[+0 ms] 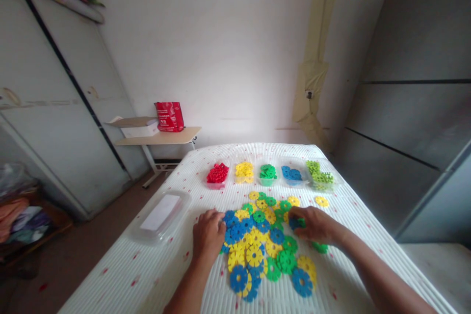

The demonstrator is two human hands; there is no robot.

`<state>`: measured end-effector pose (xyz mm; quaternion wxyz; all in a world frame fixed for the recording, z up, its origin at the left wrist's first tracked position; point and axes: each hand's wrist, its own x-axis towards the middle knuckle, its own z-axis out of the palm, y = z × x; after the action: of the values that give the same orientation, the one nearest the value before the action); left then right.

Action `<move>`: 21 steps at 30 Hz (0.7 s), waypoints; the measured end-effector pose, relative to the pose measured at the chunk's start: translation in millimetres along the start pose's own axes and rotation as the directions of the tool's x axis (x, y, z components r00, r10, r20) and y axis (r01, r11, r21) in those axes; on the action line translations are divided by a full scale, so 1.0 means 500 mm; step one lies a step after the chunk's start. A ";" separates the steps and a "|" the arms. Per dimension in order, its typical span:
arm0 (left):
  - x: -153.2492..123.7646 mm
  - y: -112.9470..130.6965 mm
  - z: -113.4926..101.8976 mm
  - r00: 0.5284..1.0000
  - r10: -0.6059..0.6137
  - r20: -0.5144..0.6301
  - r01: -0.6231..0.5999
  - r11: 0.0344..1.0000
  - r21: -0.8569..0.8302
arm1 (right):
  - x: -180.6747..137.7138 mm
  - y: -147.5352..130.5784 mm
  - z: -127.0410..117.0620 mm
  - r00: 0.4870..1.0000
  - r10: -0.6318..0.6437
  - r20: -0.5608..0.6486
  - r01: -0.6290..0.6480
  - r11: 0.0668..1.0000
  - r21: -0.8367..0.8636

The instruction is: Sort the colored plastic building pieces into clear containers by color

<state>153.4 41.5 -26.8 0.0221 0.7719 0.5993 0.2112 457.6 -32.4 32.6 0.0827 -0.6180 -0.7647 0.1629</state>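
Note:
A heap of flat flower-shaped plastic discs (pixel 267 245) in blue, yellow and green lies on the white ribbed table cover (pixel 147 274). My left hand (pixel 208 234) rests at the heap's left edge, fingers curled onto blue discs (pixel 235 228). My right hand (pixel 314 224) lies on the heap's right side, fingers closed round a blue disc (pixel 295 223). Behind the heap stands a row of clear tubs: red pieces (pixel 217 173), yellow pieces (pixel 244 170), green pieces (pixel 268 172), blue pieces (pixel 292 173) and light green pieces (pixel 319 174).
A clear lidded box with a white sheet (pixel 161 214) sits at the table's left. A small side table (pixel 158 138) by the wall carries a cardboard box and a red bag (pixel 170 116). A wardrobe stands on the left, clothes on the floor.

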 end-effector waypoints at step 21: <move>0.001 0.003 -0.004 1.000 -0.001 0.014 0.001 1.000 0.004 | 0.015 -0.119 0.055 0.990 -0.114 -0.080 0.082 0.940 -0.331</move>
<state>154.1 41.1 -24.2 0.0250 0.7731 0.6000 0.2044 392.1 -40.1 27.1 0.0247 -0.5915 -0.8059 -0.0007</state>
